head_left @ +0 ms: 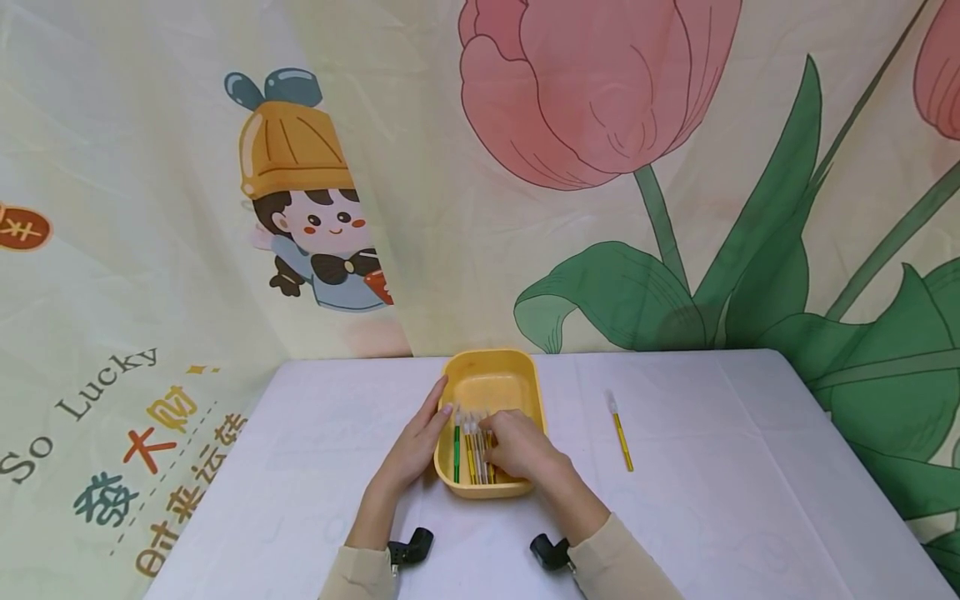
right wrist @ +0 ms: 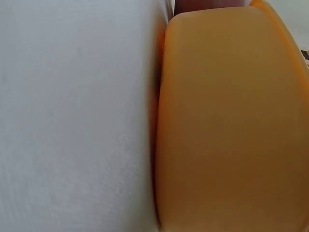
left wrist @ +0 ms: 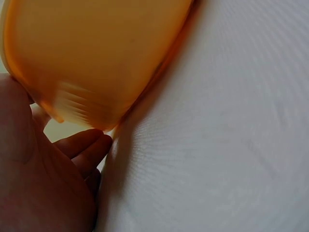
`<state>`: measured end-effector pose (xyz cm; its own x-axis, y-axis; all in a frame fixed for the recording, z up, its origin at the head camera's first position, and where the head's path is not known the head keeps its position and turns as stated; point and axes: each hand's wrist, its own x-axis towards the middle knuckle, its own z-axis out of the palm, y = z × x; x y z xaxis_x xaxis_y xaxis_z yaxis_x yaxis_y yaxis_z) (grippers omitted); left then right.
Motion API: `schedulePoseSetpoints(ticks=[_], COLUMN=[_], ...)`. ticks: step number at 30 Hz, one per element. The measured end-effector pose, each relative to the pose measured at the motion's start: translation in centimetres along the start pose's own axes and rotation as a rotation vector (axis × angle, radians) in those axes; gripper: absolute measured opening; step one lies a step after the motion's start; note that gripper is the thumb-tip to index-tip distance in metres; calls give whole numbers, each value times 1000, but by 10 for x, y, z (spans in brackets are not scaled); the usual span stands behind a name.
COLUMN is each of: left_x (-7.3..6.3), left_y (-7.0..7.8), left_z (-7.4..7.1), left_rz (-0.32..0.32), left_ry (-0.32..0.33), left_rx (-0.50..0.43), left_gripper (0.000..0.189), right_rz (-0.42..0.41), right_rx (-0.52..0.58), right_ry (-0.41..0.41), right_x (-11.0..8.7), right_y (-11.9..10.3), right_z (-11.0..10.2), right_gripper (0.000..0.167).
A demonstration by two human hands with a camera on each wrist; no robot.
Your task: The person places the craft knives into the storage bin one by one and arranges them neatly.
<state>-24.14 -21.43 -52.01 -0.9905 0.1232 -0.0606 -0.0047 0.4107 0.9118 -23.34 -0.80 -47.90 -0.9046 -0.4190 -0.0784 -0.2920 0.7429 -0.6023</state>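
Note:
A yellow plastic tray [head_left: 495, 360] stands on the white table, with a row of slim pens [head_left: 471, 454] in its near half. They have pale tops; a green pen [head_left: 457, 454] lies at the row's left end, beside yellow and brownish ones. My left hand [head_left: 408, 446] holds the tray's left side, thumb at the rim and fingers along the outer wall [left wrist: 96, 43]. Inside the tray, my right hand [head_left: 521, 446] has curled fingers and pinches a pen at the row's right end; its fingertips are partly hidden. The right wrist view shows mostly the tray's outer wall [right wrist: 231, 116].
A single yellow pen [head_left: 624, 442] with a clear top lies on the white tablecloth [head_left: 712, 467], right of the tray. Behind the table's far edge hangs a printed backdrop [head_left: 450, 250] with tulips and a cartoon figure.

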Motion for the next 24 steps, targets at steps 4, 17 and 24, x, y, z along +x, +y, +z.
schedulePoseSetpoints(ticks=[4,17,24], left_x=[0,0,0], left_y=[0,-3,-2], left_z=[0,0,-1], left_rz=[4,-7,0], left_ry=[-4,-6,-3], left_rx=[-5,3,5], left_gripper=[56,55,55], right_rz=[-9,-60,-38], right_rx=[-15,14,73], right_ry=[32,125,139], right_x=[-1,-7,-10], right_y=[-1,-2,-2], right_z=[-1,-11,-20], right_gripper=[44,41,48])
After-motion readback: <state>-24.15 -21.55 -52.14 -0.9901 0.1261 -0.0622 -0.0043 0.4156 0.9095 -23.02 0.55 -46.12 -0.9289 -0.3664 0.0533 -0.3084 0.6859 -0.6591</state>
